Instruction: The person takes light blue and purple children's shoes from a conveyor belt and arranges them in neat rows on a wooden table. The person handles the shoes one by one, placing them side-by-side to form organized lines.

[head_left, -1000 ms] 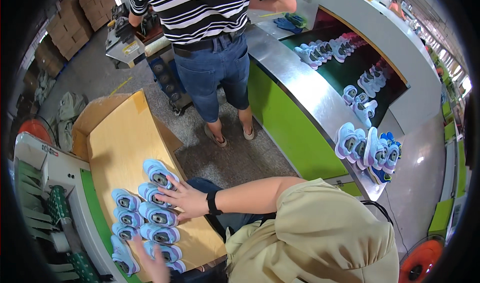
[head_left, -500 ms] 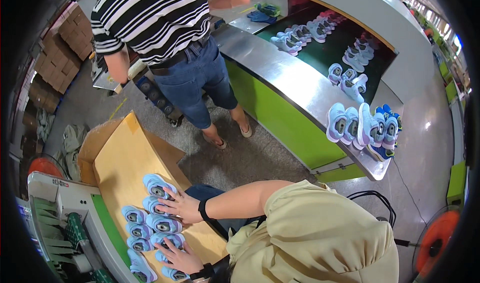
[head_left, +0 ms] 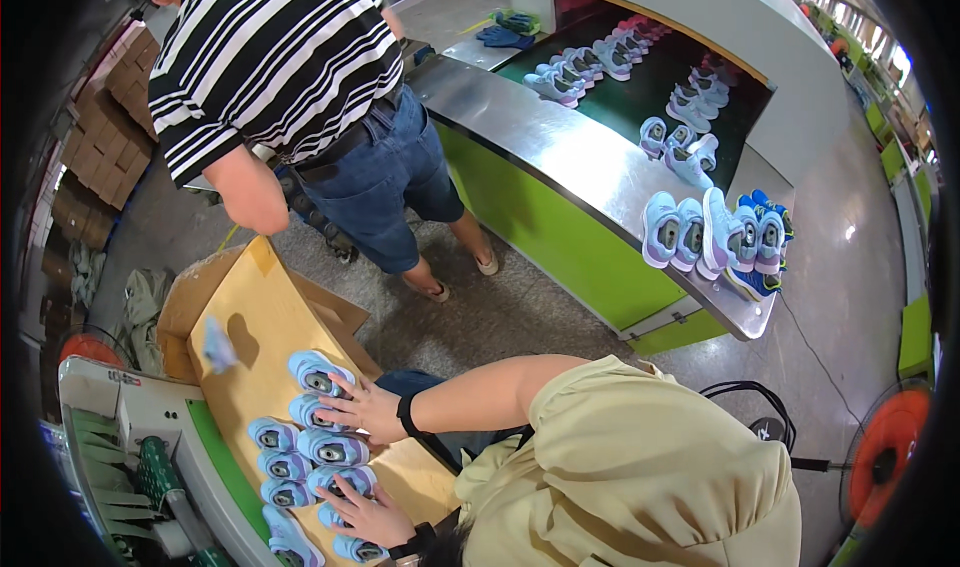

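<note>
Both hands lie open: the right hand (head_left: 365,407) and left hand (head_left: 368,515) are pressed flat on blue shoes (head_left: 318,447), kept bunched in rows on the worktop (head_left: 262,317).

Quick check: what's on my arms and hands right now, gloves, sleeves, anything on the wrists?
No gloves on the far hand or the near hand. Each wrist wears a black band; a loose pale beige short sleeve covers the upper arm.

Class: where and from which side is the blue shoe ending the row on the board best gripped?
Probably the collar rim of the end shoe, from above on its free side: its opening faces up, and neighbouring shoes crowd the other side.
</note>
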Motion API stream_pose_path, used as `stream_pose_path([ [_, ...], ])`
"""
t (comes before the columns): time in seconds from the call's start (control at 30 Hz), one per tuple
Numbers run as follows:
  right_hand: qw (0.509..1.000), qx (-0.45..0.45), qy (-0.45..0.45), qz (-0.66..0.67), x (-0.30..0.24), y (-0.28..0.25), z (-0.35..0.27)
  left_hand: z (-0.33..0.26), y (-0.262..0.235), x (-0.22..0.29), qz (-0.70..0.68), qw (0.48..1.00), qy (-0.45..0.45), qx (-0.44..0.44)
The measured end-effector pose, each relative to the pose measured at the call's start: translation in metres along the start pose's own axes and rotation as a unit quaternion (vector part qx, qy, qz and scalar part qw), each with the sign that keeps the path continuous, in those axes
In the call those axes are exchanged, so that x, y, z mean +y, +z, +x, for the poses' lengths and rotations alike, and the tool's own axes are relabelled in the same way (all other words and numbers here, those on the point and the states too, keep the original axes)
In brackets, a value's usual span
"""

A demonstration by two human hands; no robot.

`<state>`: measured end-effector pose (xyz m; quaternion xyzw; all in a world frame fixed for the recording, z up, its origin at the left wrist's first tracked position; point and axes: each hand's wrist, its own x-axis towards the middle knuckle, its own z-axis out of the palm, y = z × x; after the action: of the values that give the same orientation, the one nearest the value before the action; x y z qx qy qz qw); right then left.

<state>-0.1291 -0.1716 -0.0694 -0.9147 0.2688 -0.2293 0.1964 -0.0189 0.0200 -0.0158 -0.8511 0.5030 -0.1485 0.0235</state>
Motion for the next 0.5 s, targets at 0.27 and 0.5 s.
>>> stream_pose_path([
  [0.27,1.000,0.005,-0.008,0.009,-0.0039,0.0014,0.0025,-0.0022,-0.0023,-0.0016,-0.014,1.000,-0.010,0.002],
  [0.5,0.999,0.018,-0.032,-0.027,0.0025,0.0043,0.0015,-0.0007,-0.0017,0.0019,-0.017,1.000,-0.006,0.004],
])
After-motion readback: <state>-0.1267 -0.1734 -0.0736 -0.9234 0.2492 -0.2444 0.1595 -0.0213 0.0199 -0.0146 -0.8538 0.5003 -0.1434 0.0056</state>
